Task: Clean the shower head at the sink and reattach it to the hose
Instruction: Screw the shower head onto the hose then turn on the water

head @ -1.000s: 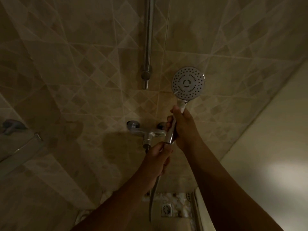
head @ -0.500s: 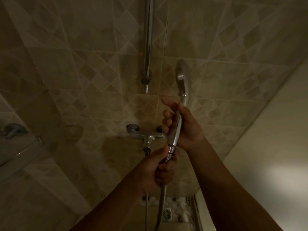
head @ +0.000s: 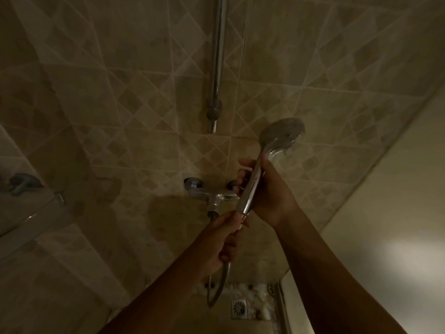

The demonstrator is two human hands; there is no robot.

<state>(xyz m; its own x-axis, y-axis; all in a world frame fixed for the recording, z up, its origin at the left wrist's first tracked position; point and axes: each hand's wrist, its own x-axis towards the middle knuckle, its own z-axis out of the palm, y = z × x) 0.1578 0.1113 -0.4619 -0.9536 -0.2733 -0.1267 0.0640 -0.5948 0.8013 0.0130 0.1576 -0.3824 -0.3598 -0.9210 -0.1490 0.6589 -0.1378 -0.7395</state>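
Observation:
The chrome shower head (head: pixel 281 133) points up and to the right, blurred, with its back toward me. My right hand (head: pixel 267 189) is wrapped around its handle (head: pixel 250 189). My left hand (head: pixel 224 239) grips the end of the metal hose (head: pixel 220 288) right at the base of the handle, where the two meet. The joint itself is hidden by my fingers. The hose loops down toward the floor and back up to the mixer.
A chrome wall mixer tap (head: pixel 212 195) sits just left of my hands. A vertical slider rail (head: pixel 216 68) runs up the tiled wall above. A square floor drain (head: pixel 238 307) lies below. A glass shelf (head: pixel 29 213) is at the left, a pale wall at the right.
The shower head has rotated in my right hand: its nozzle face showed first, then its edge, now its back, leaning right. My left hand stayed on the hose end.

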